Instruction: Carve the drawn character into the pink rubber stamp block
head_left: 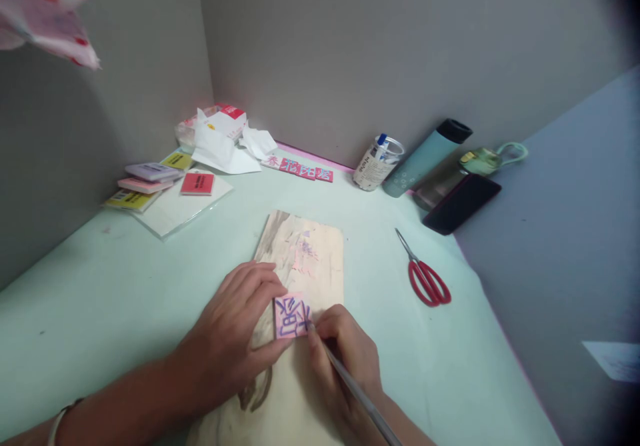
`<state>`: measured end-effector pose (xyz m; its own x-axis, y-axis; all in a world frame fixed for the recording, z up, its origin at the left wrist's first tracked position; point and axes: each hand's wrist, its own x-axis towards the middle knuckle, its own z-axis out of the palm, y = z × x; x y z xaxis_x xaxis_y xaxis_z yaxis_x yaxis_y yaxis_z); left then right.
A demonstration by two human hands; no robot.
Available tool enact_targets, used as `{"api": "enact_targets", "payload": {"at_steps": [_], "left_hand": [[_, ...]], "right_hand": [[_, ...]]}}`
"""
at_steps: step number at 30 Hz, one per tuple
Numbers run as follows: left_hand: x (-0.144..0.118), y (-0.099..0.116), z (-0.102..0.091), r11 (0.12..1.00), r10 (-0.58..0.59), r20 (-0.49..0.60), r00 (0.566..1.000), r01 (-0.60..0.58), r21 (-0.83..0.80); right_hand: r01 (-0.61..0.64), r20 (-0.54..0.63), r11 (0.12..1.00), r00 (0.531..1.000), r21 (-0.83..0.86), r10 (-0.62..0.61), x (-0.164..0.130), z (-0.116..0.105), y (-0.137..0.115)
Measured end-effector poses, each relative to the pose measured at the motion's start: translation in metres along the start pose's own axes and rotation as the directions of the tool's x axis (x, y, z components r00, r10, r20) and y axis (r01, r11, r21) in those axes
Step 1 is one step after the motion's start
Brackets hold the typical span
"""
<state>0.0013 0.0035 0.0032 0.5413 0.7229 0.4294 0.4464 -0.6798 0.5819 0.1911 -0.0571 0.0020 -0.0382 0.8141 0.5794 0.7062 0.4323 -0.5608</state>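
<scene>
The left hand (235, 329) is half open, fingers together and thumb apart, steadying a pink square block (292, 315) between fingertips and thumb. The block lies on the worn wooden board (325, 243), blue-purple strokes across its face; the fingertips cover part of its left side. The right hand (350, 353) is curled closed around a slim metallic tool (361, 396), whose tip meets the block's right edge — the exact point is too small to make out, and its rear end runs out of the picture at the bottom. Small pink and purple shavings (306, 256) lie on the board beyond the block. The board's lower part is partly hidden by both hands, and its near end is cut off.

Red-handled scissors (423, 278) lie to the right. Behind, a dark slab (463, 204) hides part of a container (440, 183). A spotted plastic bag (45, 13) is cropped at upper left — its contents cannot be told — and a bracelet (56, 428) is cut by the lower edge.
</scene>
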Motion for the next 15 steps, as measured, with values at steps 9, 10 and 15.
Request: {"api": "enact_targets", "payload": {"at_steps": [9, 10, 15], "left_hand": [[-0.004, -0.005, 0.001, 0.998, 0.015, 0.008, 1.000, -0.014, -0.055], [-0.005, -0.006, 0.002, 0.998, 0.018, 0.011, 1.000, -0.017, -0.068], [-0.007, -0.008, 0.004, 0.995, 0.036, 0.041, 0.999, -0.032, -0.099]], "right_hand": [[-0.082, 0.029, 0.993, 0.996, 0.087, 0.079, -0.003, -0.003, -0.002], [-0.108, 0.032, 0.990, 0.994, 0.092, 0.105, -0.003, -0.004, -0.003], [-0.181, 0.087, 0.978, 0.981, 0.104, 0.172, -0.002, -0.010, -0.004]]}}
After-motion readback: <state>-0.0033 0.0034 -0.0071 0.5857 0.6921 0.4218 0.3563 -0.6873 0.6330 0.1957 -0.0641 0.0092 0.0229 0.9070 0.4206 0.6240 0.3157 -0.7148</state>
